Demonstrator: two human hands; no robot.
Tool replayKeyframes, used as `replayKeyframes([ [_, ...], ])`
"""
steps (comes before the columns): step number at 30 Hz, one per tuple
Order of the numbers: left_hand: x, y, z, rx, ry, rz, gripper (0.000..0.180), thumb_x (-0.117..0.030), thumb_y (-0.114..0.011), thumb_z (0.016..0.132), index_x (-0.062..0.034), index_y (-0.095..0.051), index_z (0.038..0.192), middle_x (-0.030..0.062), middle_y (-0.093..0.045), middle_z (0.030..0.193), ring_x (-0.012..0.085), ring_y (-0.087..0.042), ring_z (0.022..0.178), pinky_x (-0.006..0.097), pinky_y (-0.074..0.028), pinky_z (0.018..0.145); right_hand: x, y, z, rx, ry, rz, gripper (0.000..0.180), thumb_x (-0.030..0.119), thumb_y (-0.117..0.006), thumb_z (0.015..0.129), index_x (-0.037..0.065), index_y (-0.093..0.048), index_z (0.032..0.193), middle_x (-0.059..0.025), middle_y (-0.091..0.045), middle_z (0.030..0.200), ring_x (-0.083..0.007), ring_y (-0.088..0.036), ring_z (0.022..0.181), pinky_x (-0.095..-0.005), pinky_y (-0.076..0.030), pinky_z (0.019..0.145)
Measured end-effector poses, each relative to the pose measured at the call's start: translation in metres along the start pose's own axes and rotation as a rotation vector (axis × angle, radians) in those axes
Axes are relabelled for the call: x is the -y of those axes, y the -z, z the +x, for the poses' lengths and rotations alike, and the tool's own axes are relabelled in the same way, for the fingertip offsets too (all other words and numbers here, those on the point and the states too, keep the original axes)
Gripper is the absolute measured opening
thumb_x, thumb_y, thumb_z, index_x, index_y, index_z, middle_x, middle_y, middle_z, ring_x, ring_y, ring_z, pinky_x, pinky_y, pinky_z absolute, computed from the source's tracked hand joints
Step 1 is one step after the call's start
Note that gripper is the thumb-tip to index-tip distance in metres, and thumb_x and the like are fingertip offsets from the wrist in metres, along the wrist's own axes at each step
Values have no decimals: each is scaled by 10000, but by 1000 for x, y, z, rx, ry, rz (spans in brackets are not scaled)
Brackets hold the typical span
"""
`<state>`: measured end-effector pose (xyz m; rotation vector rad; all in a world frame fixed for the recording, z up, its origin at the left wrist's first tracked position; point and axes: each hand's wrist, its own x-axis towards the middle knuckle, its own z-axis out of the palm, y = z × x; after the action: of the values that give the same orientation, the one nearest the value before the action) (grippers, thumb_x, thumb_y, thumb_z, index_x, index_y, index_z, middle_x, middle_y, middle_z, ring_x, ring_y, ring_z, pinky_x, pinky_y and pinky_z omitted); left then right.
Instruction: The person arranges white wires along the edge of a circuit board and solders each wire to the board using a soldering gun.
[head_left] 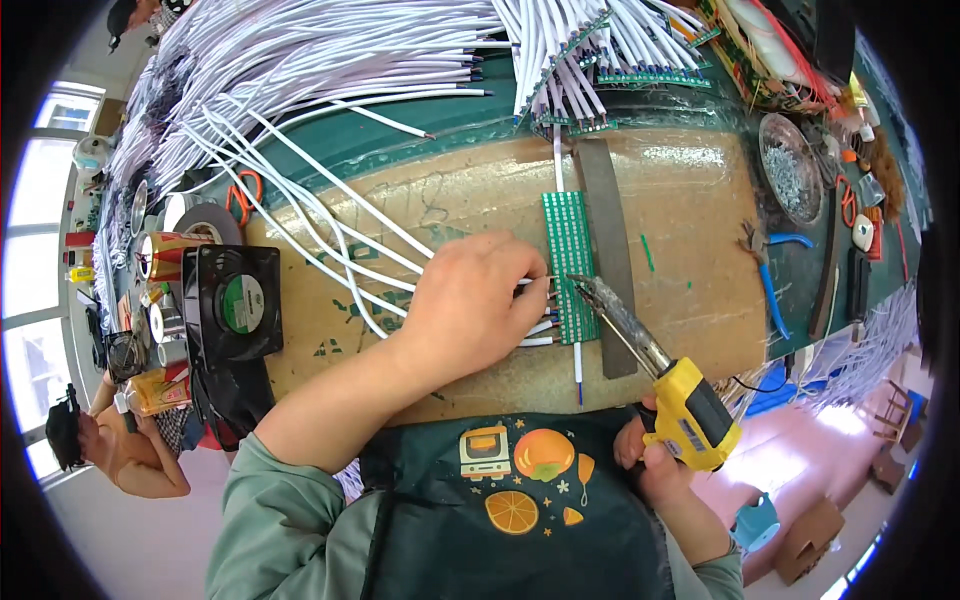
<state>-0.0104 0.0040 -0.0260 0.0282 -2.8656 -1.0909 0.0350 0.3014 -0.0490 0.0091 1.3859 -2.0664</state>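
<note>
A green circuit board strip [570, 240] lies lengthwise on the brown work board, its face marked with rows of pale pads. My left hand [475, 295] is closed, pinching the end of a white cable [385, 225] at the strip's left edge. More white cable ends lie under and below those fingers. In my right hand [655, 460] is a yellow and black soldering gun [692, 418], gripped by its handle. Its dark tip meets the strip close to my left fingertips. A flat grey metal bar [605, 240] lies along the strip's right side.
Bundles of white cables [330, 50] and finished-looking wired boards [655, 75] fill the far side. A black fan [235, 305] stands at left. Blue-handled pliers [770, 280] and a round metal dish [790, 165] are at right. Another person [140, 450] sits at far left.
</note>
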Motion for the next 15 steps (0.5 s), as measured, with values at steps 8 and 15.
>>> replayKeyframes([
  [8,-2,1,1,-34,-31,-12,96,-151,-705,824,-59,-677,830,133,-640,798,346,-632,794,447,-495,724,-4,0,1,-12,56,11,696,385,-768,861,42,-438,1369,-33,-486,675,-166,-493,559,-320,-425,527],
  [15,25,36,28,-124,-138,208,136,-162,-690,855,-55,-694,941,138,-675,916,344,-643,909,431,-508,825,-5,2,1,-20,54,15,690,382,-760,867,31,-426,1358,-32,-486,667,-161,-489,547,-317,-425,516],
])
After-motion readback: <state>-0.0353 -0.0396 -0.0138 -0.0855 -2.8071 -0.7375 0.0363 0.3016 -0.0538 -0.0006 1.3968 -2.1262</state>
